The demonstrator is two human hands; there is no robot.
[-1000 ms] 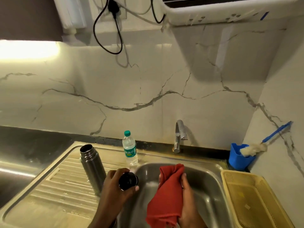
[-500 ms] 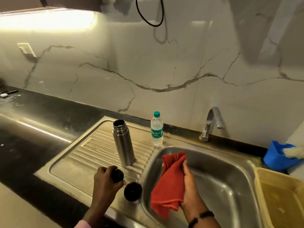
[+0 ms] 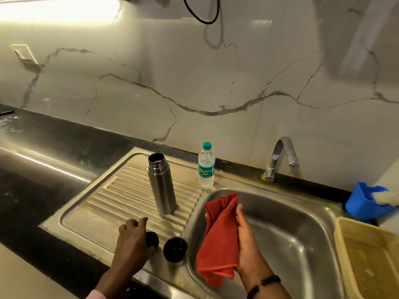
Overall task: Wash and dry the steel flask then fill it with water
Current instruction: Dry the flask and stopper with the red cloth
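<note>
The steel flask point(image 3: 162, 184) stands upright and uncapped on the ribbed drainboard point(image 3: 103, 203). A plastic water bottle point(image 3: 206, 166) with a green cap stands behind it to the right. My left hand point(image 3: 133, 240) grips a small black stopper point(image 3: 152, 238) low over the drainboard's front. The black cup lid point(image 3: 175, 249) sits mouth-up just to its right. My right hand point(image 3: 248, 244) holds a red cloth point(image 3: 220, 240) over the left side of the sink basin point(image 3: 302, 229).
A chrome tap point(image 3: 280, 158) rises behind the basin. A blue holder with a brush point(image 3: 367, 201) and a yellow basket point(image 3: 371, 255) sit at the right. Black counter point(image 3: 43, 147) stretches to the left. A black cable point(image 3: 205, 16) hangs on the marble wall.
The view swung left and down. My left hand set the black cup lid down on the drainboard and lowered the stopper beside it. The red cloth stays in my right hand.
</note>
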